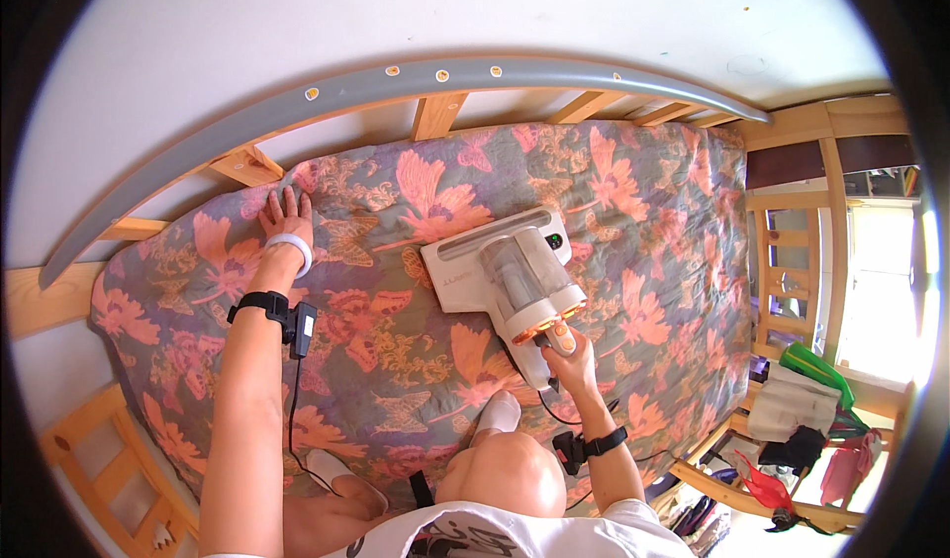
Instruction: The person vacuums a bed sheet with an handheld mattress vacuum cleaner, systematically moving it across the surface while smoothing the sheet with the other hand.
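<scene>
My right hand (pixel 575 365) is wrapped around the handle of a white handheld mattress vacuum (pixel 475 268). Its wide head rests on a mattress (pixel 356 320) covered in a floral and butterfly print. A clear dust canister (pixel 519 272) sits on the vacuum's body, and a small green display glows at the head's right end. Fingers spread, my left hand (pixel 286 220) presses on the mattress near its far left edge and holds nothing. A white band circles the left wrist. Both forearms carry strapped-on black devices with cables.
A bunk-bed guard rail (pixel 356 87) with a grey padded top and stickers runs along the wall. Wooden bed frames (pixel 798 261) stand at the right, with clothes (pixel 794 402) hanging over one. The vacuum's black cord (pixel 557 415) trails near my knee. My feet are on the mattress.
</scene>
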`<state>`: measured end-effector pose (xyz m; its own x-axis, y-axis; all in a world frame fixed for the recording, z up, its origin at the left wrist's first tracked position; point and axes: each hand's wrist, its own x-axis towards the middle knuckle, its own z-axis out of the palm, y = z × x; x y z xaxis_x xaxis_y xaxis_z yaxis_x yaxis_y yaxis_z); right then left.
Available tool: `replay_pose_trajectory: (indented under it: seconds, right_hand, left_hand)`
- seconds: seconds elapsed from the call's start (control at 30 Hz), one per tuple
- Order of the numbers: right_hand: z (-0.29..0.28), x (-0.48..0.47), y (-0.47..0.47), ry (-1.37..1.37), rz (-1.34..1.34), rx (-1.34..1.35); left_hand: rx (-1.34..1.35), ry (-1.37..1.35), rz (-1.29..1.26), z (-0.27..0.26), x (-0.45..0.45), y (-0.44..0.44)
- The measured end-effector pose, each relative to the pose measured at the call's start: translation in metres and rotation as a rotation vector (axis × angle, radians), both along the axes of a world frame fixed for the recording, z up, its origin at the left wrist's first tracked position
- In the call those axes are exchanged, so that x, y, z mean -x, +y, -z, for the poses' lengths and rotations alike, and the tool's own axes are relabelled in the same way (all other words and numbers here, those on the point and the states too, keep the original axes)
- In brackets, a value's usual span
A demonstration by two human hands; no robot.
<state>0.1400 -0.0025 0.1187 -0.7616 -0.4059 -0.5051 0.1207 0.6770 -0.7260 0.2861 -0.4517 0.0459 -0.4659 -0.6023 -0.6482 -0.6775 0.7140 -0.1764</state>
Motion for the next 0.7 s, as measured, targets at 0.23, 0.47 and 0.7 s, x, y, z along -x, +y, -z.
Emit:
replay_pose_trajectory:
  seconds: [0.23, 0.47, 0.7]
  right_hand:
    - [0.001, 0.003, -0.004, 0.004, 0.004, -0.004]
    - [-0.003, 0.005, -0.014, 0.012, 0.002, 0.009]
    - [-0.009, 0.009, -0.025, -0.029, 0.002, 0.007]
  left_hand:
    - [0.004, 0.01, 0.0, -0.005, 0.0, 0.002]
    - [0.007, 0.003, 0.002, -0.008, -0.001, 0.003]
    - [0.045, -0.027, 0.02, 0.002, -0.002, 0.002]
